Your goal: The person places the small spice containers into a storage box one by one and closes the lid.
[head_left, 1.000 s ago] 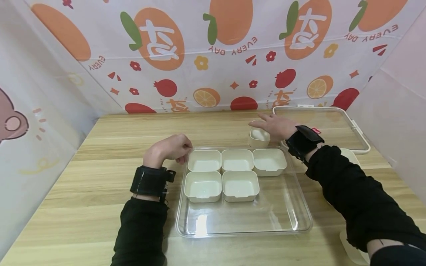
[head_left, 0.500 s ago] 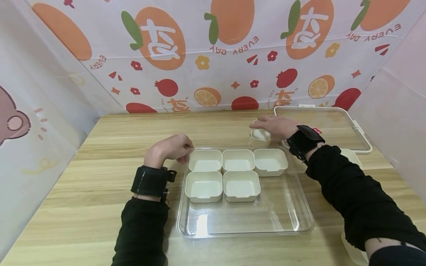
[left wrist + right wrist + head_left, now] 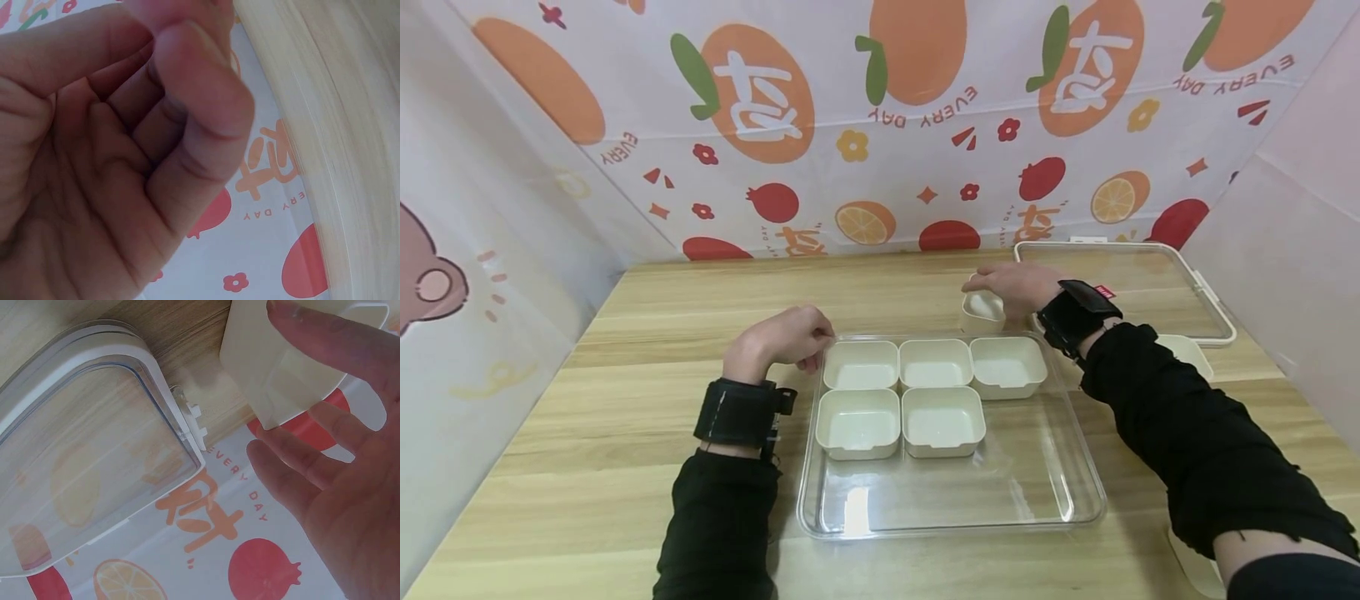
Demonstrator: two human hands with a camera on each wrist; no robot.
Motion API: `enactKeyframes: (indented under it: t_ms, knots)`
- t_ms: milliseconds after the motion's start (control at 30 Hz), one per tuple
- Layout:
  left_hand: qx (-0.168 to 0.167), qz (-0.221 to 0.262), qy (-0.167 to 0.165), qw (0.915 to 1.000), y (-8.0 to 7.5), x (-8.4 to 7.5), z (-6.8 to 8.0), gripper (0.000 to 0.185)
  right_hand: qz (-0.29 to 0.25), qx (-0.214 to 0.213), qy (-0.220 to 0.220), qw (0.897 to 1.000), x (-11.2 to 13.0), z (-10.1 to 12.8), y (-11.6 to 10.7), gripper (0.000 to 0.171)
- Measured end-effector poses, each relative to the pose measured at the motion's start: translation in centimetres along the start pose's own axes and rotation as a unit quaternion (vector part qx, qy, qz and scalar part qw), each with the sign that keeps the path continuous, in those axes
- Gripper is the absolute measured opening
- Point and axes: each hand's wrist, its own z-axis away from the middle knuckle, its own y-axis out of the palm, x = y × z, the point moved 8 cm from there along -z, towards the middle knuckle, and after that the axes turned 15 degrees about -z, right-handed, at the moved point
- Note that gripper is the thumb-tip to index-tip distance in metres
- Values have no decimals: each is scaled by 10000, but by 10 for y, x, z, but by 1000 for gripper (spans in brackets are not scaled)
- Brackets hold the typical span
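Tray [image 3: 1078, 492]: clear, on the bench [image 3: 625, 450], five cream cups inside.
Left hand [image 3: 782, 337]: fingers curled, holding nothing, beside the tray.
Loose cup [image 3: 981, 310]: small, cream, square, just beyond the tray.
Right hand [image 3: 1018, 287]: fingers curled round the loose cup.
Lid [image 3: 1150, 275]: clear, far right.

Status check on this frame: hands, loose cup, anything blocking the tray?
Right hand grips loose cream cup behind clear tray. Left hand curled, empty, at tray's left edge. Five cups seated; front row free.
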Motion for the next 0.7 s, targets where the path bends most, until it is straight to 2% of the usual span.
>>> enactKeyframes:
  t_ms: [200,433,700]
  knots:
    - [-16,-37,12,10000,0,0,1,22,100,-33,42,9999,0,-3,2,75]
    - [-5,-52,-21,10000,1,0,2,22,-48,99,186,9998,2,-4,1,70]
    - [-16,-107,30,9999,0,-2,2,22,296,207,198,9992,2,-6,-2,72]
